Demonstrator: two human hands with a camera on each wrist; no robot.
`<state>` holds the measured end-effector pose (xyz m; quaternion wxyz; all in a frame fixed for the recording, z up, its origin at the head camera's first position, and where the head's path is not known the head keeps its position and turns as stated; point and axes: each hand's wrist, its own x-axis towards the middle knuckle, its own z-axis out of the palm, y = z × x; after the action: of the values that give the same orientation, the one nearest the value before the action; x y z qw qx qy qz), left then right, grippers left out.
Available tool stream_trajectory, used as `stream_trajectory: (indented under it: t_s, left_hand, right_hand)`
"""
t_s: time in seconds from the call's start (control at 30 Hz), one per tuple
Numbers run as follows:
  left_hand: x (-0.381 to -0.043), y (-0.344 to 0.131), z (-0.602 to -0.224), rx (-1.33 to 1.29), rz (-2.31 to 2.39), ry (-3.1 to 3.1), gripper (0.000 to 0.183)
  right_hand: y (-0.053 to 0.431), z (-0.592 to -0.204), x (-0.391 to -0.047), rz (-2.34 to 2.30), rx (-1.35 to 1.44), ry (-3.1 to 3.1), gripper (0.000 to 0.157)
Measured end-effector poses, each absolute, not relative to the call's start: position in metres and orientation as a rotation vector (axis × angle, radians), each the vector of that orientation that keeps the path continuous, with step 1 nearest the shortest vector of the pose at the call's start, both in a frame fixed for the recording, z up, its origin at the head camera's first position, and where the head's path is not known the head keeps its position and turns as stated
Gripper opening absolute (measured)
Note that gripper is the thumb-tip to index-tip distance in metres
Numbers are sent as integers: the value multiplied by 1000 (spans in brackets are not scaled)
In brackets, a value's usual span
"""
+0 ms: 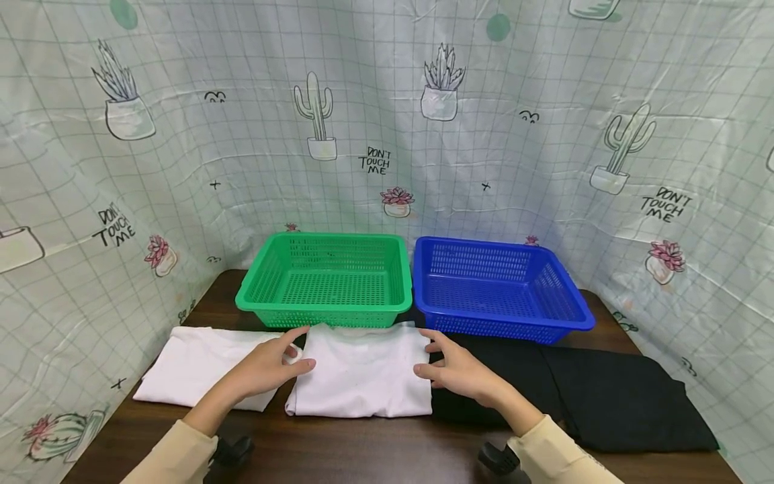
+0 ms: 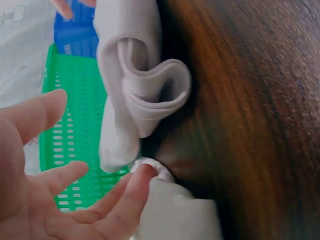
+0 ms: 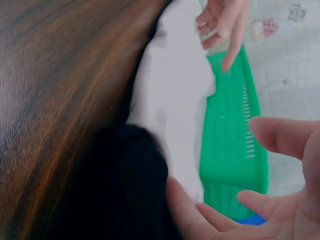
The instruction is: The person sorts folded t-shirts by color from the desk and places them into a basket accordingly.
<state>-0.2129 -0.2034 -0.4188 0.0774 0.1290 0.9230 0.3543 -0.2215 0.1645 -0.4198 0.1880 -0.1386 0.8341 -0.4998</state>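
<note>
A folded white T-shirt (image 1: 363, 376), its neckline toward the baskets, lies in the middle of the table. My left hand (image 1: 269, 366) is at its left side with fingers spread and thumb apart, between it and another folded white garment (image 1: 193, 363). In the left wrist view, a fingertip (image 2: 145, 175) touches a white cloth edge near the rolled folds of the shirt (image 2: 142, 90). On the opposite side is my right hand (image 1: 462, 370), fingers spread. Its lower fingers (image 3: 185, 205) touch or nearly touch the shirt's edge beside a black garment (image 1: 496, 376). Neither hand grips anything.
Behind the shirt stands a green plastic basket (image 1: 326, 307), with a blue basket (image 1: 502, 323) to its right. Another folded black garment (image 1: 629, 396) lies at the right on the dark wooden table (image 1: 357, 450). A patterned curtain (image 1: 387, 121) closes off the back and sides.
</note>
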Motion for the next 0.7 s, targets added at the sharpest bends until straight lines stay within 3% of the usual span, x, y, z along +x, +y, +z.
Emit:
stream_trajectory:
  t_s: [0.5, 0.7]
  left_hand:
    - [-219, -201, -421, 209, 1130, 2588, 76]
    - [-223, -204, -430, 276, 1235, 2428, 79]
  right_hand:
    - [152, -434, -233, -1465, -295, 2258, 68]
    - [151, -439, -237, -1480, -313, 2175, 70]
